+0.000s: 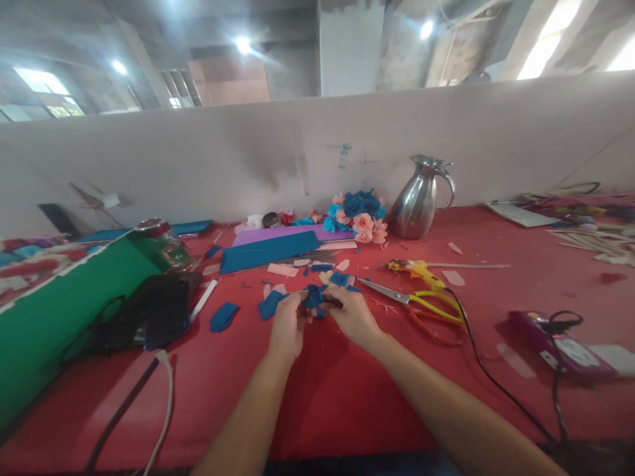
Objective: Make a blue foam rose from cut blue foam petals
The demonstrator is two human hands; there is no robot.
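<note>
Between my two hands is a small dark blue paper flower (313, 297), held just above the red tabletop. My left hand (288, 324) pinches it from the left, fingers closed. From the right, the closed fingertips of my right hand (350, 311) grip its other side. Loose blue paper petals lie around my hands, one blue petal (224, 317) farther left and a blue piece (340, 279) just beyond my right fingers. To the right of my right hand are scissors (411, 301) with yellow and red handles and a yellow glue gun (419, 271) with a black cord.
A bunch of blue and pink paper flowers (364, 215) stands by a steel jug (417, 198) at the back. Blue paper (270, 252) lies before them. Leftward are a phone (169, 311), a jar (166, 244) and a green board (74, 317); rightward, a purple power strip (560, 344) with cords.
</note>
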